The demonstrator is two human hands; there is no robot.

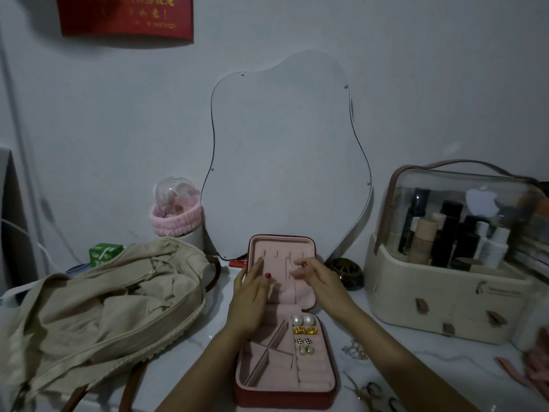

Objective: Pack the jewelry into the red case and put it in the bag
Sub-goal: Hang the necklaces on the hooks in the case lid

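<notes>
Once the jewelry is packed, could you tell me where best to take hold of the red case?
Probably by the long side edges of the red case, one hand from each side, after folding the upright lid down. It lies flat and open, so the shut shell offers two parallel faces.

One head camera, looking forward and down.
It sits close above the table (208, 331), faces the wall (118, 114), and the case (282, 396) lies near the lower edge.

Red case (283, 394) lies open at six o'clock, pink-lined lid (282, 251) tilted up toward twelve. Pearl earrings (303, 320), gold pieces (306, 330) and small studs (304, 341) fill its right column. Beige bag (98, 307) slumps unzipped at nine o'clock.
</notes>
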